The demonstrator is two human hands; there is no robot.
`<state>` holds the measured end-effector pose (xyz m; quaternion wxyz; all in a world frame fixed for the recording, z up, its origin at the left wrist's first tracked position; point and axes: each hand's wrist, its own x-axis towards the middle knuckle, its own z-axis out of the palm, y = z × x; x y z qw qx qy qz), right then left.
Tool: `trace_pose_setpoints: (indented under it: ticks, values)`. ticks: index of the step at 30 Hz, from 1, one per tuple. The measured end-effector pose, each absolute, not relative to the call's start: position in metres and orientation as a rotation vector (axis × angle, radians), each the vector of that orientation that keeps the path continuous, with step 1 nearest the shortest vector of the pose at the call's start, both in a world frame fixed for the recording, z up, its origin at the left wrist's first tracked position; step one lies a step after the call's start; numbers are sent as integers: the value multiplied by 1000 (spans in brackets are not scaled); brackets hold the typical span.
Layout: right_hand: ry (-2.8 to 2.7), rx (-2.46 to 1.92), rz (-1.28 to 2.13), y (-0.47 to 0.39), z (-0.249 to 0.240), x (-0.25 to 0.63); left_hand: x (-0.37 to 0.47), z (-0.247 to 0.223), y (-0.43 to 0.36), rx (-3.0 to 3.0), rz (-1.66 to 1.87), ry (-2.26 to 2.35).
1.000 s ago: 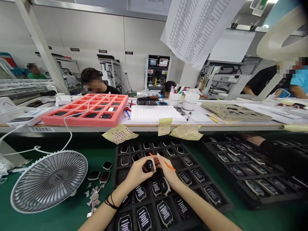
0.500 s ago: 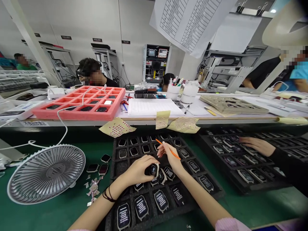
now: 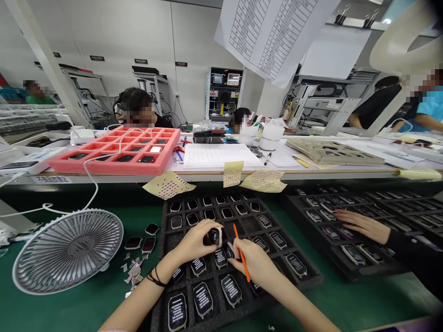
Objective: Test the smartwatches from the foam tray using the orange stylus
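Note:
My left hand [image 3: 198, 243] pinches a smartwatch body [image 3: 215, 237] without a strap, held up above a black foam tray [image 3: 173, 240]. Its dark face shows a small lit picture. An orange pen-like stick [image 3: 245, 266] is gripped in my right hand [image 3: 256, 263], its upper end pointing away from me. The right fingertips are at another watch body [image 3: 230, 250], which leans in the tray; whether they grip it I cannot tell. Around both hands, several watches with lit white text, such as one watch [image 3: 231, 289], lie in the tray's compartments.
A grey fan [image 3: 69, 251] stands left, with loose watches [image 3: 148, 244] and paper scraps [image 3: 133, 272] beside it. Rightward, a co-worker's hand [image 3: 365, 226] rests over a second black tray [image 3: 349, 272]. The shelf ahead holds a pink foam tray [image 3: 152, 168] and papers [image 3: 221, 154].
My right hand has drawn back toward me and down to the leaning watch, and the stick has swung more upright. My left hand has lifted its watch slightly up and left.

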<state>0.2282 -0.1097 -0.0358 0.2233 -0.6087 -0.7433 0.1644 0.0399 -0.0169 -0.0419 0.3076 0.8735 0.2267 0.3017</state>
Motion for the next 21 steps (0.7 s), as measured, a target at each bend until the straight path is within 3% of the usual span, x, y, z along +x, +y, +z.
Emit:
trace_pose_setpoints:
  ticks: [5,21]
  values:
    - [-2011,-1516,425,-90,-35,235,39,-42,-17,2312,826,599]
    - [-1598,-1159,975,-22,-37,229,37,-51,-10,2247,888,744]
